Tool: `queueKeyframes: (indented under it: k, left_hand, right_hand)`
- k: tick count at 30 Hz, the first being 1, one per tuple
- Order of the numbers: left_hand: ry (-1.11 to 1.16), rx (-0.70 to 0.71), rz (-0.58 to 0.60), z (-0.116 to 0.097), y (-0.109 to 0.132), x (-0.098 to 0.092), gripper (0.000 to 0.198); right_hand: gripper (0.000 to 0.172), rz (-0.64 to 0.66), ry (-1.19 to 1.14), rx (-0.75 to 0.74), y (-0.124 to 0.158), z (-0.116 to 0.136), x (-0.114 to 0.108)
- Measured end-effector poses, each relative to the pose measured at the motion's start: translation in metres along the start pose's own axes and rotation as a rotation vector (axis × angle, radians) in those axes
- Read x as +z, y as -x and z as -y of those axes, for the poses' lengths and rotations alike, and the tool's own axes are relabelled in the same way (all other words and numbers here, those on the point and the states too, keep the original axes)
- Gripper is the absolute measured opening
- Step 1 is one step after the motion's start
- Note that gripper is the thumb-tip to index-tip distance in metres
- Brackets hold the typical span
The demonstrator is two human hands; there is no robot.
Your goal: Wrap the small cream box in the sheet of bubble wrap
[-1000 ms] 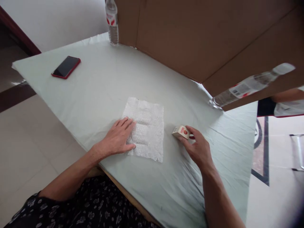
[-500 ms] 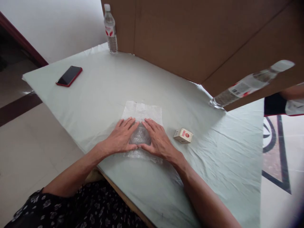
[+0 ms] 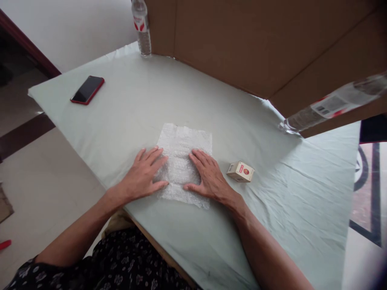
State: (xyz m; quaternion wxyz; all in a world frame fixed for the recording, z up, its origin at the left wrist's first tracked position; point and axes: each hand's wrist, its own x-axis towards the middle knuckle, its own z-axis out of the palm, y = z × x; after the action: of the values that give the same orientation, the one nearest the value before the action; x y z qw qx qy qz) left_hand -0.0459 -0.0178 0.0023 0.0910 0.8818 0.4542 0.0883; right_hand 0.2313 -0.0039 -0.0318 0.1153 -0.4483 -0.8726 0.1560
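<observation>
A sheet of bubble wrap [image 3: 183, 161] lies spread flat on the pale green tablecloth in front of me. Over its left edge rests my left hand [image 3: 145, 173], palm down with the fingers stretched out. My right hand [image 3: 208, 173] lies the same way on the right side of the sheet, its thumb toward the middle. Neither hand grips anything. Just right of my right hand stands a small cream box [image 3: 241, 172] with a red print, apart from the fingers.
A phone in a red case [image 3: 87, 90] lies at the table's far left. Two water bottles, one at the back [image 3: 142, 30] and another at the right [image 3: 335, 102], stand against a large brown cardboard panel [image 3: 223, 44]. The tablecloth [image 3: 290, 209] is wrinkled at the right.
My hands have moved apart, from nearly touching at the middle of the bubble wrap out to its two sides. The view has shifted slightly; the box has stayed in place.
</observation>
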Motion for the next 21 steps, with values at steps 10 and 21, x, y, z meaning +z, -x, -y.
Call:
queueKeyframes:
  k: [10,21]
  left_hand:
    - [0.125,0.093,0.006,-0.013,0.003,0.022,0.055]
    - [0.299,0.011,-0.227,-0.011,0.005,0.030,0.058]
  right_hand:
    - [0.078,-0.047,-0.075,-0.002,0.023,-0.004,-0.045]
    - [0.059,-0.273,-0.006,0.563,0.092,-0.053,-0.054]
